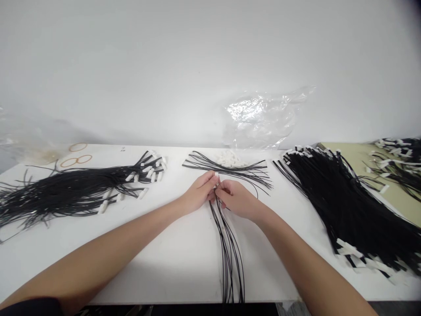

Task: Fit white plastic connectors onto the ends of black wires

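My left hand (201, 191) and my right hand (237, 197) meet at the middle of the white table (164, 259). Between the fingertips of my left hand a small white connector (216, 174) shows, its lower part hidden by the fingers. Black wires (226, 250) run down from both hands to the table's front edge. The fingers of my right hand pinch wire close to the connector. Just behind the hands lies a loose bunch of black wires (230, 170), and a pile of small white connectors (230, 158) is behind that bunch.
At left lies a heap of black cables (75, 188) with white connectors. A larger cable bundle (345, 206) covers the right side. Orange rubber bands (77, 160) are at the back left. A clear plastic bag (263, 116) leans against the wall. More cables (399, 166) lie far right.
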`<action>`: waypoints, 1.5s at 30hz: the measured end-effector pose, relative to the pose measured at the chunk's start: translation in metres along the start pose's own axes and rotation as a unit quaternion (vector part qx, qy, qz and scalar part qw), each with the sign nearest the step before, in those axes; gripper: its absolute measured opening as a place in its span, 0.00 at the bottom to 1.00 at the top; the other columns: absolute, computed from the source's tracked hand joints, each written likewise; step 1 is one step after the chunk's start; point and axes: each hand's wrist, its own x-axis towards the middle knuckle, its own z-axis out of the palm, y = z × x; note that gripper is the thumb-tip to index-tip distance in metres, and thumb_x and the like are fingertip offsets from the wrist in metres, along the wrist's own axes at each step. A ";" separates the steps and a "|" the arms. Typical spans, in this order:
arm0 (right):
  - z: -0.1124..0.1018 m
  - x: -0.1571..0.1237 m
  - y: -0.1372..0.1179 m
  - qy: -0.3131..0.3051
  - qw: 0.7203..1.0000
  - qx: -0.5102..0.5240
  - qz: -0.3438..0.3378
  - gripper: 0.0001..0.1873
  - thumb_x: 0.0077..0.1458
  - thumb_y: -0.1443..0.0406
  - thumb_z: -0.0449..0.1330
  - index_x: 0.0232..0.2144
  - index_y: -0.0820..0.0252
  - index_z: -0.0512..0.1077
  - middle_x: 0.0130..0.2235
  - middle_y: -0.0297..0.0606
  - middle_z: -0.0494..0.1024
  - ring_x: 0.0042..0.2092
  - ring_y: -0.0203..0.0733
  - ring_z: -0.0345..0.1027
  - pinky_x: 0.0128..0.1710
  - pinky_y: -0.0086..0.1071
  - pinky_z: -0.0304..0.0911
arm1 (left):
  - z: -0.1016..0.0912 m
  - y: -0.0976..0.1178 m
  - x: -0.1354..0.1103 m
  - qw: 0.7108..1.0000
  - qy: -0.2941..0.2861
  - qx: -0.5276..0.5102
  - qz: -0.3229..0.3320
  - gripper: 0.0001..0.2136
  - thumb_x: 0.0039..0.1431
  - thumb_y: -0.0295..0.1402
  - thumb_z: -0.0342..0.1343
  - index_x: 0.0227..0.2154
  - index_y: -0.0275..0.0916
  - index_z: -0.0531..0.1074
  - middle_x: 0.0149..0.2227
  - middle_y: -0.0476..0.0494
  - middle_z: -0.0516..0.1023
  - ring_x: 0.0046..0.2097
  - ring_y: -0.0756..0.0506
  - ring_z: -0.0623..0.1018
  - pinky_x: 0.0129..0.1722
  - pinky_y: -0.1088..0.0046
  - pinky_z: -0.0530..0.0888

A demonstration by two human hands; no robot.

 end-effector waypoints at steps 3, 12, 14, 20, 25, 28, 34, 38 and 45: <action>0.000 -0.001 -0.001 0.003 1.000 0.014 -0.003 0.10 0.53 0.60 0.49 0.26 0.61 0.63 0.27 0.34 0.71 0.22 0.28 0.54 0.22 0.25 0.51 | 0.001 0.001 0.000 1.000 0.003 -0.001 -0.002 0.15 0.58 0.45 0.48 0.27 0.38 0.58 0.20 0.55 0.55 0.20 0.55 0.59 0.21 0.77 0.66; -0.011 -0.003 -0.005 -0.051 0.985 0.150 0.069 0.13 0.46 0.63 0.55 0.37 0.58 0.62 0.24 0.28 0.66 0.21 0.26 0.47 0.20 0.23 0.43 | -0.001 0.003 0.001 0.998 0.024 -0.044 -0.024 0.14 0.56 0.45 0.50 0.27 0.38 0.61 0.18 0.56 0.55 0.18 0.56 0.58 0.19 0.80 0.64; -0.017 -0.006 -0.008 -0.076 0.977 0.192 0.061 0.12 0.45 0.64 0.57 0.35 0.57 0.62 0.23 0.26 0.64 0.21 0.25 0.47 0.21 0.23 0.43 | -0.002 0.002 0.003 0.997 0.031 -0.061 -0.029 0.14 0.56 0.45 0.50 0.27 0.38 0.61 0.18 0.56 0.56 0.18 0.56 0.57 0.18 0.80 0.64; -0.040 -0.015 -0.014 -0.135 0.942 0.307 0.010 0.09 0.48 0.62 0.59 0.32 0.59 0.65 0.22 0.26 0.61 0.21 0.24 0.45 0.23 0.24 0.44 | -0.003 0.007 0.005 0.989 0.065 -0.117 -0.062 0.11 0.58 0.41 0.50 0.28 0.38 0.61 0.19 0.55 0.56 0.17 0.57 0.56 0.18 0.79 0.64; -0.055 -0.015 -0.015 -0.060 0.918 0.388 -0.048 0.11 0.53 0.59 0.54 0.34 0.59 0.69 0.29 0.33 0.70 0.26 0.29 0.60 0.27 0.27 0.57 | -0.003 0.011 0.005 0.986 0.066 -0.132 -0.079 0.11 0.58 0.41 0.50 0.28 0.38 0.62 0.18 0.56 0.52 0.17 0.57 0.55 0.18 0.79 0.63; -0.063 -0.012 -0.015 0.024 0.890 0.448 -0.079 0.11 0.53 0.60 0.52 0.38 0.55 0.69 0.37 0.33 0.72 0.33 0.34 0.66 0.33 0.30 0.63 | -0.003 0.011 0.004 0.986 0.067 -0.131 -0.080 0.11 0.58 0.41 0.50 0.27 0.38 0.62 0.18 0.56 0.52 0.17 0.57 0.55 0.19 0.80 0.63; -0.076 -0.001 -0.005 0.258 0.831 0.480 -0.109 0.13 0.49 0.58 0.58 0.39 0.52 0.69 0.40 0.31 0.72 0.33 0.31 0.65 0.31 0.28 0.64 | -0.004 0.008 0.004 0.988 0.064 -0.120 -0.072 0.11 0.58 0.40 0.51 0.29 0.38 0.62 0.20 0.55 0.55 0.17 0.57 0.56 0.19 0.79 0.64; -0.083 0.004 0.003 0.366 0.776 0.501 -0.116 0.11 0.49 0.58 0.59 0.36 0.53 0.70 0.37 0.29 0.71 0.30 0.28 0.63 0.29 0.28 0.63 | -0.004 0.007 0.004 0.989 0.062 -0.111 -0.072 0.11 0.57 0.41 0.51 0.29 0.38 0.62 0.20 0.54 0.56 0.18 0.57 0.57 0.20 0.78 0.64; -0.093 0.004 0.008 0.425 0.717 0.542 -0.108 0.07 0.51 0.60 0.57 0.35 0.53 0.69 0.24 0.24 0.60 0.21 0.24 0.53 0.22 0.26 0.56 | -0.003 0.009 0.003 0.989 0.059 -0.112 -0.074 0.11 0.58 0.40 0.50 0.29 0.38 0.62 0.19 0.55 0.54 0.18 0.56 0.57 0.20 0.77 0.64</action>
